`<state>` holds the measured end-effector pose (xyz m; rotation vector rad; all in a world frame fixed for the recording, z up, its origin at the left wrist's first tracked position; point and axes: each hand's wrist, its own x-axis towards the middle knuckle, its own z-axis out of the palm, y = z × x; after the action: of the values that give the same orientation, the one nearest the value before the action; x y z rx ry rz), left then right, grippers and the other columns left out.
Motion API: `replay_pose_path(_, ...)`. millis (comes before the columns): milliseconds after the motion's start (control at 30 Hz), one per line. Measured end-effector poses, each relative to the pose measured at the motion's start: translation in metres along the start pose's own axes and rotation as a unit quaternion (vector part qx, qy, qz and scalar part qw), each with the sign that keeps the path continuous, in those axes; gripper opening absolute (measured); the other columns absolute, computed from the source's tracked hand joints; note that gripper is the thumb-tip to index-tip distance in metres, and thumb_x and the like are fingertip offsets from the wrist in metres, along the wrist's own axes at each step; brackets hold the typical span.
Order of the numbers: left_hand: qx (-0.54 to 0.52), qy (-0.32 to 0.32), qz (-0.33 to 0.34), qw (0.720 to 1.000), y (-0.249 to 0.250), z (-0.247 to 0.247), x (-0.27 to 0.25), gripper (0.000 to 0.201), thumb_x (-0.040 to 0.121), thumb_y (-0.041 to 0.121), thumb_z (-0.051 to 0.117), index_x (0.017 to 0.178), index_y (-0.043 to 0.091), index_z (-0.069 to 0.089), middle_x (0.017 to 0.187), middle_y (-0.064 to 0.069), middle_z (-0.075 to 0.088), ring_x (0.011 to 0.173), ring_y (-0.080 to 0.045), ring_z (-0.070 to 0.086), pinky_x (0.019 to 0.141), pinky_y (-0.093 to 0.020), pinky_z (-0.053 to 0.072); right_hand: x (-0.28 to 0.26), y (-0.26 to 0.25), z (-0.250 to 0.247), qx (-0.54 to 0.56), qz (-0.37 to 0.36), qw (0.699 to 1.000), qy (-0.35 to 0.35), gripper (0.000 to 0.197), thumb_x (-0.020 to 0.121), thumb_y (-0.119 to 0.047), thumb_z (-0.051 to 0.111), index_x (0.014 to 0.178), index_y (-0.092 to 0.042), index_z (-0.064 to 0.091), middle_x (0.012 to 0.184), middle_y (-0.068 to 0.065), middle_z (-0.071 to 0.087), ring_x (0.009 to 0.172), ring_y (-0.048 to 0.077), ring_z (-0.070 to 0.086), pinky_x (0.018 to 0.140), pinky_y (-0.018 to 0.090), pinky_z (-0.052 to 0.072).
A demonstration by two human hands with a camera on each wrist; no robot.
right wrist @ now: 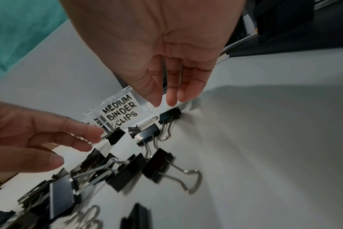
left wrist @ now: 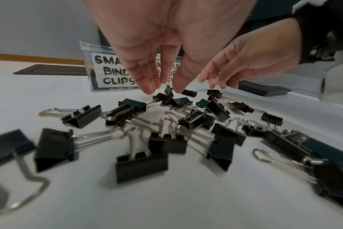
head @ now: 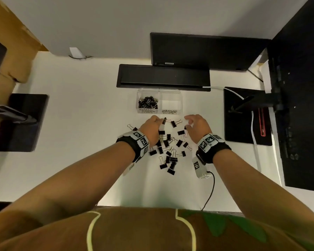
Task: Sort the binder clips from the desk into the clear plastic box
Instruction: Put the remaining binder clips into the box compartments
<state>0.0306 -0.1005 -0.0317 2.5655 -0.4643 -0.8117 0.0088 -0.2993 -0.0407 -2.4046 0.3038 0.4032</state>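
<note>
Here the left hand (head: pixel 151 126) pinches a small clip (right wrist: pixel 116 136); right hand (head: pixel 196 126) spread above scattered clips (head: pixel 168 147), box (head: pixel 170 91) beyond

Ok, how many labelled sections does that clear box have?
2. The left section, labelled small binder clips, holds a heap of clips. The right section, labelled medium binder clips, sits right beside it and looks empty. No further section seems hidden.
</note>
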Motion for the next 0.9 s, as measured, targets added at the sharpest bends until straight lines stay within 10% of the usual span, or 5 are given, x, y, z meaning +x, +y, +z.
replay_pose_path(233,0.001,0.046,0.085,0.995,-0.002,0.013,-0.020,0.033,0.085,0.000,0.051,0.114,0.013,0.060,0.115,-0.009,0.049,0.110,-0.025,0.046,0.093,-0.035,0.045,-0.036,0.003,0.005,-0.002,0.005,0.997,-0.083,0.028,0.090,-0.008,0.046,0.086,-0.013,0.073,0.109,0.007,0.066,0.096,0.024,0.063,0.083,0.027,0.048)
replay_pose_path(500,0.047,-0.030,0.127,0.990,-0.004,0.029,-0.023,0.050,0.087,-0.004,0.047,0.132,0.018,0.053,0.126,-0.008,0.051,0.118,-0.026,0.045,0.099,-0.037,0.043,-0.037,0.005,0.005,0.021,0.018,0.999,-0.047,0.027,0.088,-0.001,0.044,0.099,-0.008,0.068,0.096,0.004,0.057,0.085,0.019,0.056,0.059,0.014,0.040)
replay_pose_path(733,0.110,-0.059,0.089,0.988,-0.003,0.022,-0.020,0.064,0.089,0.003,0.050,0.147,0.017,0.027,0.151,-0.011,0.026,0.137,-0.028,0.028,0.114,-0.035,0.031,-0.045,0.017,0.025,-0.046,-0.015,0.997,-0.060,0.022,0.084,-0.014,0.065,0.105,-0.010,0.062,0.114,0.008,0.053,0.101,0.018,0.053,0.091,0.027,0.045)
replay_pose_path(900,0.077,-0.025,0.101,0.992,0.004,0.024,-0.031,0.063,0.090,0.002,0.047,0.147,0.016,0.027,0.154,-0.009,0.021,0.142,-0.025,0.023,0.115,-0.032,0.026,-0.043,0.010,0.020,-0.004,0.033,0.999,-0.021,0.019,0.085,-0.013,0.060,0.103,-0.008,0.065,0.102,0.005,0.056,0.091,0.015,0.055,0.079,0.020,0.040)
